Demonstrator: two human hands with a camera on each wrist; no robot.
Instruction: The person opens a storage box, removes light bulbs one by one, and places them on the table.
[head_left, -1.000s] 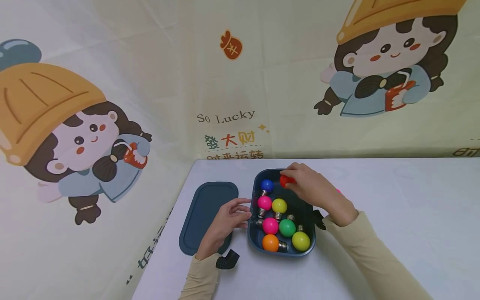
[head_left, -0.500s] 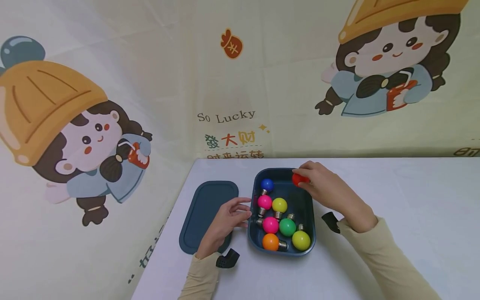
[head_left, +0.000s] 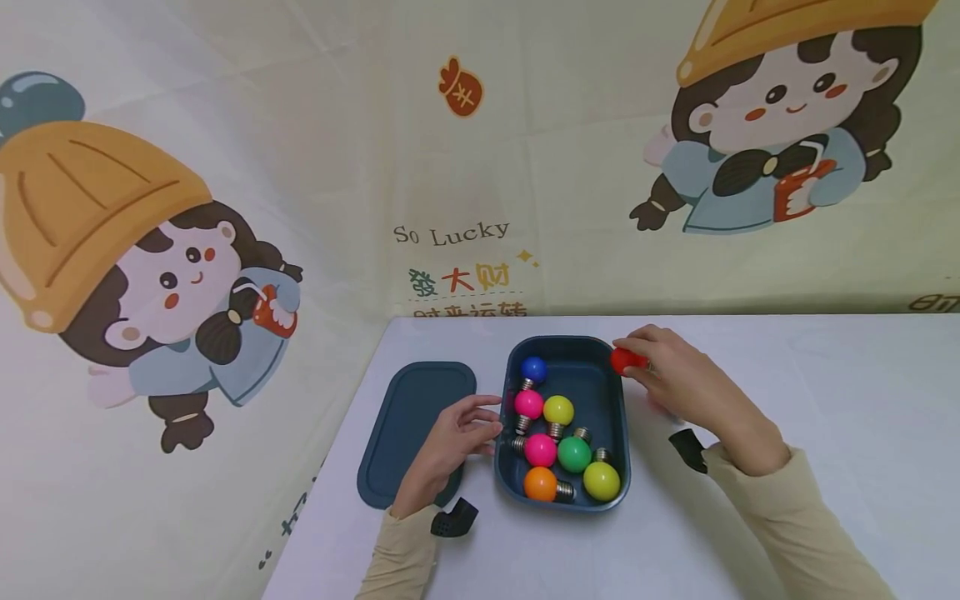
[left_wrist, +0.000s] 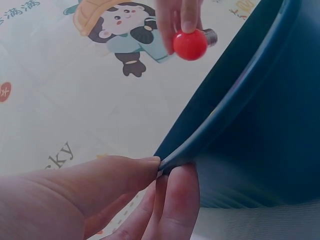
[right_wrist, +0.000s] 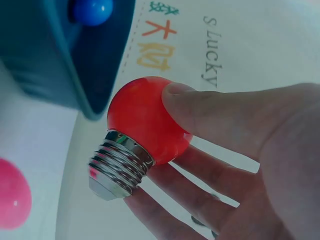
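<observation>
A dark blue box (head_left: 618,417) stands on the white table with several coloured bulbs in it, among them a blue bulb (head_left: 534,369) and a green bulb (head_left: 574,454). My right hand (head_left: 636,357) pinches a red bulb (head_left: 625,360) with a metal screw base just outside the box's far right corner. In the right wrist view the thumb lies over the red bulb (right_wrist: 145,120). My left hand (head_left: 491,429) pinches the box's left rim, with the fingertips (left_wrist: 177,185) against the box (left_wrist: 260,125).
The box's dark blue lid (head_left: 416,421) lies flat to the left of it. A pink bulb (right_wrist: 12,192) lies on the table outside the box, under my right hand. A cartoon-printed cloth backs the table (head_left: 825,400) and hangs off its left edge.
My right hand has carried the red bulb from above the box's far end rightwards past the rim. The left hand has stayed on the box.
</observation>
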